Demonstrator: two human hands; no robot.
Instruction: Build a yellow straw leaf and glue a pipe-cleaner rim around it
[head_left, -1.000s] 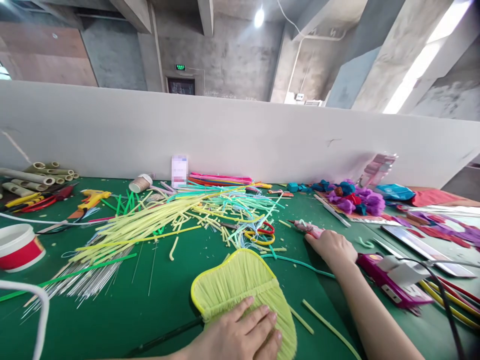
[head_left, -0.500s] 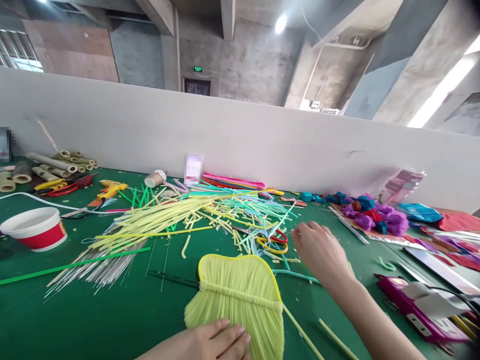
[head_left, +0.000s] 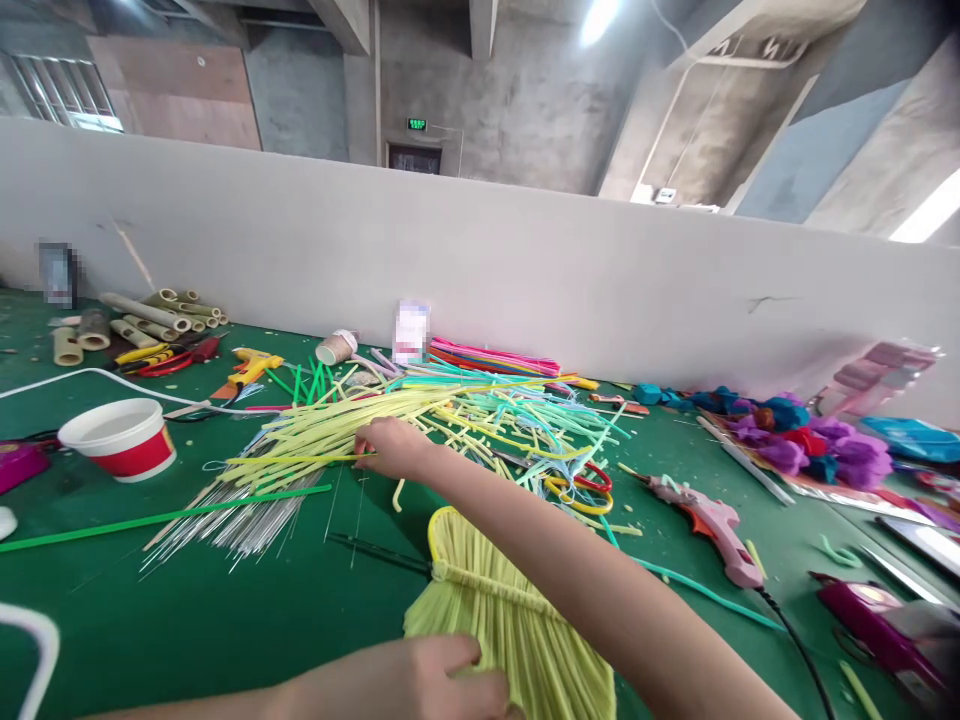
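My right hand (head_left: 394,447) reaches across to the pile of yellow pipe cleaners (head_left: 322,430). Its fingers are closed around the end of one yellow pipe cleaner (head_left: 300,460) at the pile's near side. Below that forearm lies a yellow-green fan-shaped piece (head_left: 540,640), pleated, with a yellow edge and a fuzzy band across it; the arm hides part of it. At the bottom, my left hand (head_left: 442,680) rests over the fan's lower left, thumb and fingers apart, partly cut off by the frame. Dark thin tongs or tweezers (head_left: 379,550) lie against the fan's left side.
A pink glue gun (head_left: 709,525) with a black cord lies on the right. Scissors (head_left: 585,490) with red and yellow handles sit among clippings. On the left are a paper cup (head_left: 124,440), metal wires (head_left: 240,520) and a yellow glue gun (head_left: 251,370). A purple power strip (head_left: 877,620) stands right.
My right hand has swung left from beside the scissors to the yellow pipe cleaners, uncovering the pink glue gun. My left hand, flat on the fan before, has lifted its thumb. The view has turned right-to-left.
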